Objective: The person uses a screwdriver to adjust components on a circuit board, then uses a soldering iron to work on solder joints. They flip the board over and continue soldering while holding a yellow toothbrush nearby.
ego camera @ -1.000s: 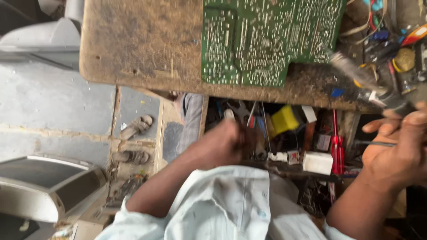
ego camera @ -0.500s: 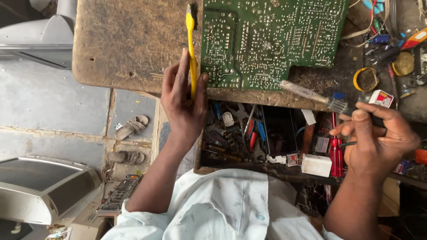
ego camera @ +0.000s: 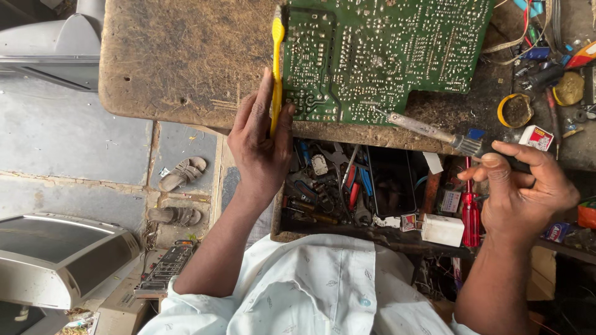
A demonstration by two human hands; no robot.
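1. Toothbrush (ego camera: 277, 68), yellow, is being gripped by the left hand (ego camera: 261, 139), fingers closed round the lower handle so the head is pointing away, up along the left edge of the green circuit board (ego camera: 385, 56); held that way, the bristle end is probably sitting where it can sweep the soldered face
2. Soldering iron (ego camera: 434, 133) is being held by the right hand (ego camera: 524, 192), thumb and fingers pinching its dark handle like a pen, which seems to be keeping the long metal tip aimed at the board's lower edge while the hand is staying off the bench
3. Circuit board is lying solder side up on the worn wooden bench (ego camera: 180, 62), overhanging nothing, close to the front edge where both hands are reaching it easily
4. Just below the bench edge, between the two forearms, an open drawer (ego camera: 347, 186) is showing a jumble of pliers, screwdrivers and small parts; a red-handled screwdriver (ego camera: 470, 214) and a small white box (ego camera: 442, 229) are lying at its right side
5. Further right on the bench, a small round yellow tin (ego camera: 514, 110) is sitting near tangled wires
6. Down on the grey floor at the left, a pair of sandals (ego camera: 180, 192) and a remote control (ego camera: 164, 268) are lying
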